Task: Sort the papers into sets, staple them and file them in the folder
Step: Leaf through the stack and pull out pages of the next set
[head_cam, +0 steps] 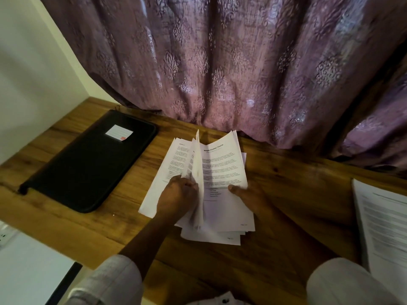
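— What takes up most of the view?
— A purple patterned curtain (220, 62), hanging across twelve o'clock, with its hem down on the far edge of a wooden table (297, 194).

— And on the table?
— At about nine o'clock lies a black folder (88, 164), closed and flat, set at an angle. At three o'clock, running off the edge of the view, is a second set of printed sheets (383, 227), well apart from the folder.

— Where are the papers being sorted?
— In the middle, between those two. The papers (224, 168) are a loose, fanned pile. The lower sheets lie on the wood, the upper ones are lifted, and one sheet stands almost on edge in the centre.

— What are the hands doing?
— The left hand (176, 194) has its fingers curled, pinching the raised sheets at seven o'clock of the pile. The right hand (248, 197) grips the top page at four o'clock, with its thumb (233, 187) pressed on the print. Its fingers are hidden underneath.

— Anything smaller?
— A white label (119, 133) with a red mark, on the folder's far end.
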